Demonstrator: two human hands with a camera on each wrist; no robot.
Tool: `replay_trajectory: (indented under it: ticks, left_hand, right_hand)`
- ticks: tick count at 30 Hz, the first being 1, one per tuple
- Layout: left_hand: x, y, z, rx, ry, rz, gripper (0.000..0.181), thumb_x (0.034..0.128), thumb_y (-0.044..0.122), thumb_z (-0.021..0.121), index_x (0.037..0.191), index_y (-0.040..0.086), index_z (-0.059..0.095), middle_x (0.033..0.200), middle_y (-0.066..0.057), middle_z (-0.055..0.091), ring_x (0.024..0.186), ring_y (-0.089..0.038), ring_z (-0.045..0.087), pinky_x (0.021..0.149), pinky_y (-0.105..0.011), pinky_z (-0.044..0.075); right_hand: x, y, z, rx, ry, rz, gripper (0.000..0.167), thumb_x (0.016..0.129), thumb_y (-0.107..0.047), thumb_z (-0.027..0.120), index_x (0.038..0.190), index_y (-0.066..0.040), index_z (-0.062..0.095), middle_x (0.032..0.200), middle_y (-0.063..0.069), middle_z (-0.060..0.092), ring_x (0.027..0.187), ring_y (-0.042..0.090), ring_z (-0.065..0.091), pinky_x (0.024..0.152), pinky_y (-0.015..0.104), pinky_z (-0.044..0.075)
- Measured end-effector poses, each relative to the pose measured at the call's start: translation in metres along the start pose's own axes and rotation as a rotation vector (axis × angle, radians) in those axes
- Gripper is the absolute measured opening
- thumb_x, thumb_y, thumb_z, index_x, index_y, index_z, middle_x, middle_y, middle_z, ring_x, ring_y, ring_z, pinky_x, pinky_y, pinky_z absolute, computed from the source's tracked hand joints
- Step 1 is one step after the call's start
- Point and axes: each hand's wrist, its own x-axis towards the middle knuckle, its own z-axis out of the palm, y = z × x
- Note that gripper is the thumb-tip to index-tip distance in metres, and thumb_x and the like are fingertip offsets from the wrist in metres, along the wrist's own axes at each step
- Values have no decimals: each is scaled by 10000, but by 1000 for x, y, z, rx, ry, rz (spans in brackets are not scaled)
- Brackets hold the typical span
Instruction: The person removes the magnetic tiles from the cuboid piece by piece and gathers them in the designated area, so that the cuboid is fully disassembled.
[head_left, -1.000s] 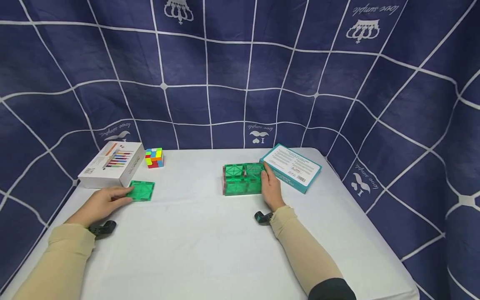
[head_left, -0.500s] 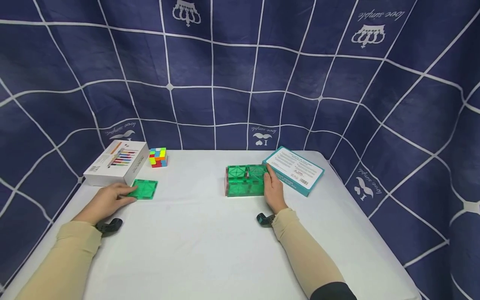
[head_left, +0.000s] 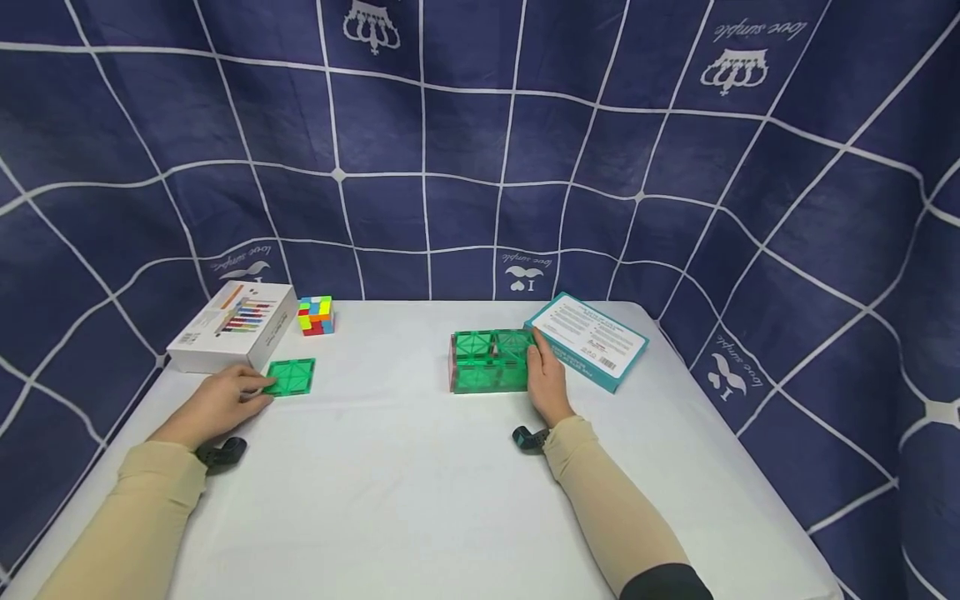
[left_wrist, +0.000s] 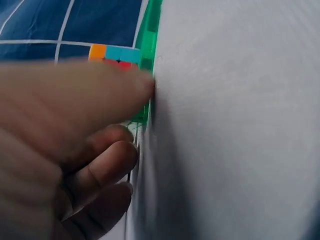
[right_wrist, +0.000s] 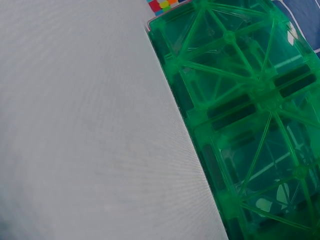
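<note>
left hand (head_left: 220, 404): flat green plastic square (head_left: 294, 377) pinched toward left edge of white table (head_left: 397, 500), nudged a tad | right hand (head_left: 550, 379): boxy green plastic block (head_left: 487, 362) gripped, unmoved

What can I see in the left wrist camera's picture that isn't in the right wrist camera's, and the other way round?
Only the left wrist view shows the left hand and the green tile, seen nearly edge-on. Only the right wrist view shows the green block, a large see-through shape with crossing ribs. Both show part of the colourful puzzle cube, the white tabletop and some blue-and-white curtain.
</note>
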Motion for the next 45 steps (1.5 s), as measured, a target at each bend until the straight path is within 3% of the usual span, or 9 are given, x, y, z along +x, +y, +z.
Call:
replay_trajectory:
  ticks: [4,8,14,18,21,27,34,39,45]
  left_hand:
    - [2,29,-4,40,58,21,440,925,237,766,1264,-36,700,1136,-278,642,941,-397,647,854,-615,536]
    - [12,83,4,-22,95,150,485,936,258,765,1351,29,663,1081,-155,692,844,-236,656,787,-499,586]
    - [31,161,22,-194,-44,355,759,930,304,781,1581,164,417,1201,-91,689,929,-151,653,838,-393,579]
    - [49,197,30,-206,-71,443,869,924,323,788,1636,239,295,1268,-104,658,953,-154,653,845,-383,563]
    - [61,215,35,-191,-74,470,861,942,342,764,1643,275,269,1284,-104,642,972,-139,649,842,-370,564]
    - [78,231,47,-180,-64,504,740,970,318,726,1609,214,367,1257,-114,634,990,-168,654,862,-392,578]
    - [79,225,64,-246,-61,459,695,980,266,711,1591,228,384,1357,-23,622,1205,-198,643,1019,-421,539]
    - [78,219,68,-290,-42,414,646,978,259,709,1555,189,424,1327,-14,652,1117,-193,674,966,-423,560]
    - [79,208,67,-336,55,388,542,958,234,751,1448,91,570,1216,-48,700,981,-174,673,882,-403,565]
  right_hand:
    - [0,-1,0,1,-1,2,566,1135,-389,297,1614,-90,324,1656,108,356,1530,345,322,1244,521,269]
    - [0,-1,0,4,3,-1,547,1139,-354,307,1613,-81,323,1657,119,352,1529,356,320,1241,532,269]
    - [0,-1,0,7,-3,-1,554,1137,-379,307,1619,-105,322,1654,110,359,1527,342,327,1239,522,279]
    - [0,-1,0,16,1,-1,555,1135,-388,307,1617,-113,329,1655,95,362,1532,328,323,1243,516,274]
    - [1,0,0,11,0,-9,567,1134,-404,296,1618,-110,325,1655,97,361,1530,330,327,1241,516,278]
    - [2,1,0,18,10,-17,582,1129,-428,302,1615,-110,333,1648,102,372,1522,339,339,1238,523,282]
    - [-3,1,2,19,-12,10,581,1129,-424,302,1620,-113,322,1655,110,359,1528,345,325,1241,524,274]
    - [-5,2,3,16,-10,10,570,1136,-395,304,1620,-96,312,1649,135,362,1520,361,335,1233,538,283]
    - [0,-2,0,12,-1,2,555,1138,-376,314,1618,-97,319,1644,136,370,1518,352,339,1234,529,287]
